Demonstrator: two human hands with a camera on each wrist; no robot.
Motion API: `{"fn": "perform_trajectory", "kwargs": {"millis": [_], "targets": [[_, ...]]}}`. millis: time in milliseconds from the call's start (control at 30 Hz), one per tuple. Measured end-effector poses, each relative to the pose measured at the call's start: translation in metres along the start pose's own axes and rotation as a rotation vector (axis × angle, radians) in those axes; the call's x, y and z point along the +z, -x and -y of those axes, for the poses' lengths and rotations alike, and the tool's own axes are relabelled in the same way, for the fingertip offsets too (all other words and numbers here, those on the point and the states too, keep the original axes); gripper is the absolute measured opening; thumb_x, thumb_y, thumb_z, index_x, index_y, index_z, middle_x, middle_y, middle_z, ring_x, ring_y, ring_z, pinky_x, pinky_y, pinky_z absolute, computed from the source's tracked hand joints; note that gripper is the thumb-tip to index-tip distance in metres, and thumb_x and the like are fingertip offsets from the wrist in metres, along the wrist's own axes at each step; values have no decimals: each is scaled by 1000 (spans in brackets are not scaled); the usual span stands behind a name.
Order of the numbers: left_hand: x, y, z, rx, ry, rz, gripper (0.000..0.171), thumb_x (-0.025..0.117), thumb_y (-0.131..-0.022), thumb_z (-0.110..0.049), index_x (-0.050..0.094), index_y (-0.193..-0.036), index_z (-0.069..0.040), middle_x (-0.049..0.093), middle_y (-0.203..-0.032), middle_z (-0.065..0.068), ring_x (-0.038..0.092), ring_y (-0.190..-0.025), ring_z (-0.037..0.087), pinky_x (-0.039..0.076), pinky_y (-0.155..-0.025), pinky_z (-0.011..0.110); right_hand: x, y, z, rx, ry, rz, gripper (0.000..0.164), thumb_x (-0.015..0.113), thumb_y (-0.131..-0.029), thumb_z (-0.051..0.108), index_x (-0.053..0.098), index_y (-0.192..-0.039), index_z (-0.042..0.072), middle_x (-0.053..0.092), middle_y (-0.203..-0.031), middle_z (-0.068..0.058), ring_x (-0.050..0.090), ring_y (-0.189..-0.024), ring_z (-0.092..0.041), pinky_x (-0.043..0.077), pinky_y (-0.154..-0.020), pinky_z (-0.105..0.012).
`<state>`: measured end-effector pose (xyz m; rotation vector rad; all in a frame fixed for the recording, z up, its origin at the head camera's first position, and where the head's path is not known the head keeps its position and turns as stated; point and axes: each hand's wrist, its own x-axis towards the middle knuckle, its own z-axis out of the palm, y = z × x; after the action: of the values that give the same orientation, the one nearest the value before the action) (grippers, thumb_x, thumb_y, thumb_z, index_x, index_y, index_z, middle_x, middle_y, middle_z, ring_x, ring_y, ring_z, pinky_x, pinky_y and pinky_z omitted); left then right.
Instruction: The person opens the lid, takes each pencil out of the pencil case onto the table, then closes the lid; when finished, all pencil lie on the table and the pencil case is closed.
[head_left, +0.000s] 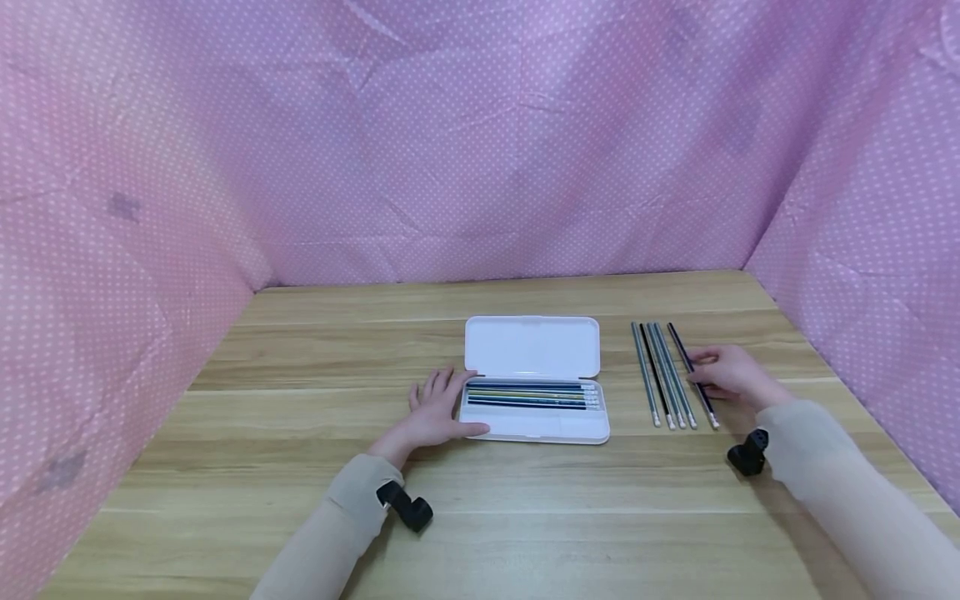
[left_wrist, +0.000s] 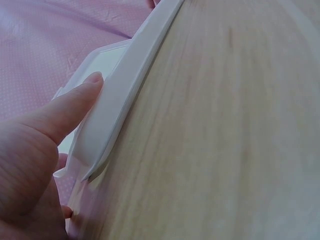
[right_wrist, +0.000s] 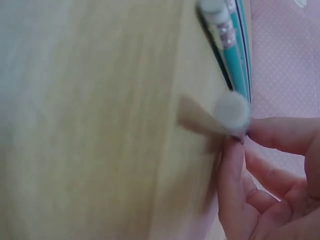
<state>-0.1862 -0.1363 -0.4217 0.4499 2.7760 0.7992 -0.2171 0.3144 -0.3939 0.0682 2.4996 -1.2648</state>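
Observation:
My left hand (head_left: 435, 417) rests at the left end of an open white pencil case (head_left: 534, 429), its fingers spread and its thumb (left_wrist: 82, 102) touching the case's front side. Several pencils (head_left: 525, 395) lie side by side in the case. Over on the right, my right hand (head_left: 731, 372) pinches a dark pencil (head_left: 678, 343) between thumb and fingertips. That pencil's white eraser end (right_wrist: 232, 111) faces the right wrist camera. Just left of it, several more pencils (head_left: 651, 375), grey-green and black, lie in a row with their erasers toward me.
The case's lid (head_left: 532, 346) is folded back flat, away from me. Everything stands on a wood-grain table (head_left: 337, 333). Pink dotted cloth (head_left: 510, 142) hangs behind the table and at both sides. A black wrist camera (head_left: 405, 507) is strapped to each sleeve.

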Motion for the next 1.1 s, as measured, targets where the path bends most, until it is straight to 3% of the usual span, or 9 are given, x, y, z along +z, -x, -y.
{"fn": "perform_trajectory", "kwargs": {"millis": [200,567,1100], "targets": [[0,0,1,-1,0,5,85,73,-75,-53,31,-145,-29,15,-155,21,4,-142,43,-4,-106,66,3,-3,1,18,10,-24,59,61,-87,6,35,-134,-17,53,-117,-30,59,-74,-1,55,-68,-24],[0,0,0,-6,4,9,85,73,-75,-53,30,-145,-29,14,-155,21,3,-143,43,-5,-106,66,4,-4,3,7,-5,-16,55,60,-89,8,37,-132,-17,63,-99,-10,60,-70,-3,55,-64,-25],[-2,1,-2,-14,10,26,85,72,-77,-53,29,-146,-29,13,-156,20,1,-143,42,-5,-106,67,6,-4,10,18,55,1,53,59,-90,8,38,-132,-16,57,-112,-27,60,-75,-6,55,-65,-26]]}}
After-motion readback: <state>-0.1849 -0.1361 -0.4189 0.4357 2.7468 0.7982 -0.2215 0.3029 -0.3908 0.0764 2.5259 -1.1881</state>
